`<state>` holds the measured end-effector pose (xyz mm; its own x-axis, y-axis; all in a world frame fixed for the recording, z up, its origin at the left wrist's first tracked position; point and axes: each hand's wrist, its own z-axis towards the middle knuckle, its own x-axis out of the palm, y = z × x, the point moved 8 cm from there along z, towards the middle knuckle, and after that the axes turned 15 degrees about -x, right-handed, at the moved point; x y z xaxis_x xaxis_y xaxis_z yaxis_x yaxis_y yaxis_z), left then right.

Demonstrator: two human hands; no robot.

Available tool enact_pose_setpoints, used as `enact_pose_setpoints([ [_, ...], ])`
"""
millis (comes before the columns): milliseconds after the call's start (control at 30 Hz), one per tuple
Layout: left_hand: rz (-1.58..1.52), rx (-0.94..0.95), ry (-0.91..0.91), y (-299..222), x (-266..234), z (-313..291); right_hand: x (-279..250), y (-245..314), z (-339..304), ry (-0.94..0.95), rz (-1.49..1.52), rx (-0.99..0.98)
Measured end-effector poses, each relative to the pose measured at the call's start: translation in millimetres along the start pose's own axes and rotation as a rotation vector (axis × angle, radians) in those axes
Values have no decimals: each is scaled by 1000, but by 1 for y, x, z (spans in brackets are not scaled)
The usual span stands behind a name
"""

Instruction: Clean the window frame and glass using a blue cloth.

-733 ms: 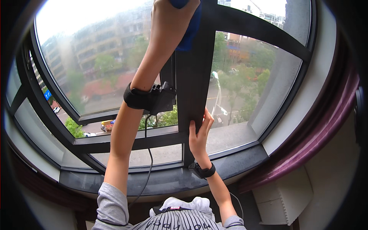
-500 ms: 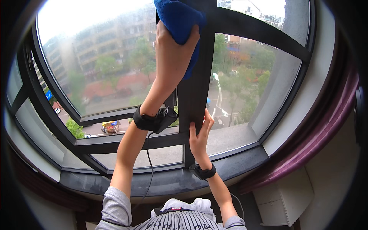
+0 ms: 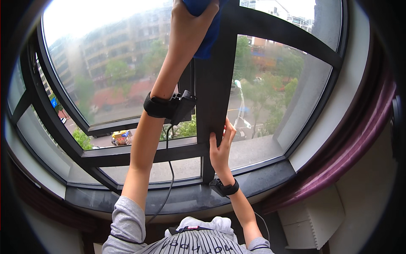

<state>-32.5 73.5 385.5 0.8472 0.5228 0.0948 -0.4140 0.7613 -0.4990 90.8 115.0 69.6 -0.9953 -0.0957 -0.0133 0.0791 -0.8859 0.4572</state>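
Note:
My left hand (image 3: pixel 192 27) is raised at the top of the view, closed around a blue cloth (image 3: pixel 205 45). The cloth lies against the dark upright window post (image 3: pixel 215 84), and its upper part runs out of the picture. Lower on the same post rests my right hand (image 3: pixel 220 150). Its thumb lies on the post's face, apart from the fingers, which stretch up along the right edge beside the glass. A black strap with a small device (image 3: pixel 171 106) circles my left wrist, and a similar strap (image 3: pixel 224 187) is on the right one.
A tilted-out window sash (image 3: pixel 105 127) stands on the left, with a gap below it. A fixed pane (image 3: pixel 270 97) fills the right. Below runs a dark sill (image 3: pixel 101 202). A purple curtain (image 3: pixel 338 169) hangs at right. A black cable (image 3: pixel 172 178) trails from my left wrist.
My left hand and the blue cloth have moved up along the post, so more of the cloth is cut off by the top edge. My right hand has stayed in nearly the same place.

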Motion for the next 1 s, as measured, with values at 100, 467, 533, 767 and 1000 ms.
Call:
enact_pose_setpoints([
  [100,203,88,-126,-1,-10,-17,1,0,0,5,-10,0],
  [467,147,71,-95,26,-2,-53,0,-8,-5,-42,-35,3],
  [533,170,109,-100,15,-4,-34,2,-7,-5,-44,-38,-8],
  [767,113,101,-45,-22,5,6,5,-5,-5,-28,-66,-38],
  [1000,152,430,-115,-15,2,-19,4,-4,-4,-29,-68,-24],
])
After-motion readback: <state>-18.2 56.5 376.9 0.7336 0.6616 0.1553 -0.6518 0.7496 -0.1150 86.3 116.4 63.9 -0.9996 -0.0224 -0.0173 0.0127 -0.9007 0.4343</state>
